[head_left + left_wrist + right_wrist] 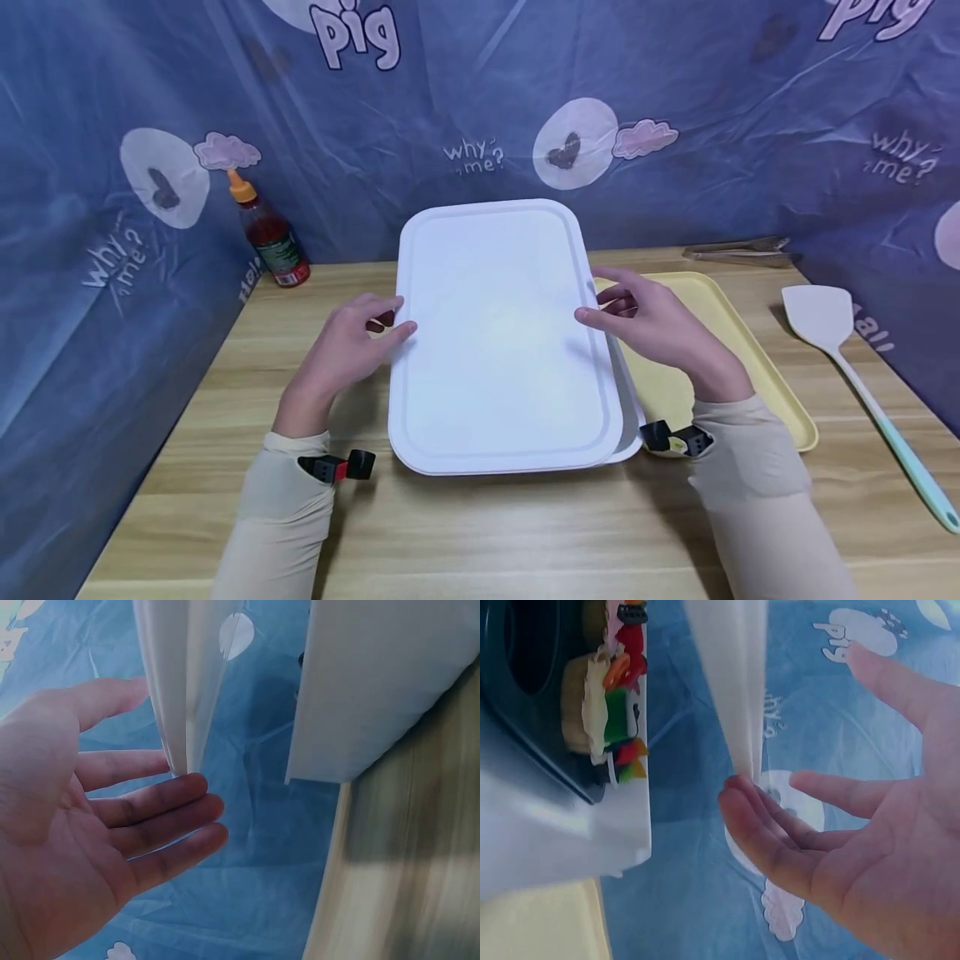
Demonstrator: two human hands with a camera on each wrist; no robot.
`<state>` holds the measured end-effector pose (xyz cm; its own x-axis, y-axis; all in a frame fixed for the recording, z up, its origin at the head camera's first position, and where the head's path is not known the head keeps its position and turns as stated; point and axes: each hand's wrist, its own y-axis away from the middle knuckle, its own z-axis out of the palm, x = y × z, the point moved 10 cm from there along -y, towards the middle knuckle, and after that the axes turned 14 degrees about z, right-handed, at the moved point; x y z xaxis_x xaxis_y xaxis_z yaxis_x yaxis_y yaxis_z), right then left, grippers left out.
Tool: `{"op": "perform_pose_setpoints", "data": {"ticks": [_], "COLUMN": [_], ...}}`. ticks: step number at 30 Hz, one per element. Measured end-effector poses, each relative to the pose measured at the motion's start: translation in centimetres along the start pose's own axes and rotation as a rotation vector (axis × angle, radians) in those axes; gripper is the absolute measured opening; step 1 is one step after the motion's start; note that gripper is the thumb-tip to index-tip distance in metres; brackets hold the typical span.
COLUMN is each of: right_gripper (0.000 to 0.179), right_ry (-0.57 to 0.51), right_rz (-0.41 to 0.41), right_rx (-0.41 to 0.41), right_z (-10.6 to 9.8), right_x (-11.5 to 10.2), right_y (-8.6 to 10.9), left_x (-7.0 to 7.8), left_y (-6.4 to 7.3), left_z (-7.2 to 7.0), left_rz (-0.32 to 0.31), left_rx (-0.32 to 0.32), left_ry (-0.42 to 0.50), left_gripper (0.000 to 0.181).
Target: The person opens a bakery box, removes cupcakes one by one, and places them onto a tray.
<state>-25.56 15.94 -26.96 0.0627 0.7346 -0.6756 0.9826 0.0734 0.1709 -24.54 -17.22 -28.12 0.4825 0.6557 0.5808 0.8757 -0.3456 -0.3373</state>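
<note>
A white rectangular lid [502, 333] with rounded corners is held up by both hands over a white box [632, 417]. My left hand [348, 342] holds its left edge, the thumb on the upper face and fingers [169, 817] reaching under the rim. On the opposite edge is my right hand [652, 325], its fingers [769, 840] curled beneath the rim. In both wrist views a gap separates the lid from the box. Inside the box, the right wrist view shows a dark tray [525, 742] and small colourful food-like pieces [604, 705]. The lid hides most of the contents.
A pale yellow tray [738, 358] lies right of the box, partly behind my right arm. Farther right is a spatula [825, 321] with a mint handle. Tongs [738, 252] lie at the back right, and a red sauce bottle [276, 237] stands back left. Blue printed cloth encloses the table [480, 542].
</note>
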Motion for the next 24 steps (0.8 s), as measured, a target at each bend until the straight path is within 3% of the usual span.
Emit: {"op": "perform_pose_setpoints", "data": {"ticks": [4, 11, 19, 24], "right_gripper": [0.079, 0.080, 0.077, 0.077], "right_ry": [-0.005, -0.016, -0.002, -0.004], "right_rz": [0.008, 0.001, -0.011, -0.002], "right_rx": [-0.024, -0.050, -0.036, -0.030], "right_z": [0.5, 1.4, 2.8, 4.1], "right_x": [-0.8, -2.5, -4.5, -5.4], "right_y": [0.0, 0.1, 0.1, -0.1], "left_x": [-0.2, -1.3, -2.0, -2.7], "left_y": [0.4, 1.5, 3.0, 3.9], "left_z": [-0.7, -1.7, -3.2, -4.4], "left_rz": [-0.012, -0.088, -0.087, -0.120], "left_rx": [-0.005, -0.048, -0.066, -0.081], "left_ry": [0.000, -0.005, -0.017, -0.030], "left_gripper": [0.047, 0.050, 0.055, 0.059]}}
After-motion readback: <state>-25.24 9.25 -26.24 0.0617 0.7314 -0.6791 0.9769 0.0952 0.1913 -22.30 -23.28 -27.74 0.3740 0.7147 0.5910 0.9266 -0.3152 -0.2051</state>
